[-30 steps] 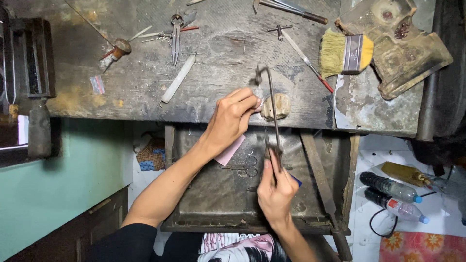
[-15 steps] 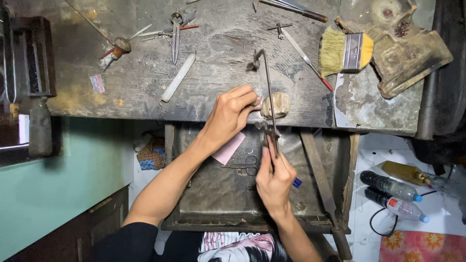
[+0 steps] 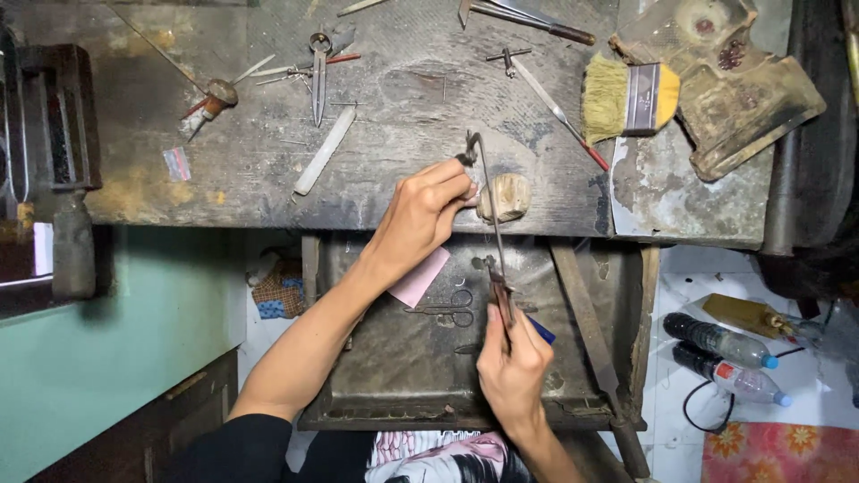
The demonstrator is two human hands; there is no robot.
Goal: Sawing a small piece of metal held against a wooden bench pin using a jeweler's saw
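Small workpiece hidden under left hand (image 3: 420,215) fingertips, saw handle (image 3: 506,313) buried in right hand (image 3: 514,371) grip

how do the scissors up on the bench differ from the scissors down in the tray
The bench scissors stand upright in the picture, handles toward the top edge, on the worn worktop; the tray scissors lie sideways in the metal tray. The bench scissors lie in full view among small tools, while the tray scissors sit beside a pink paper under the left hand. Both are dark metal and untouched.
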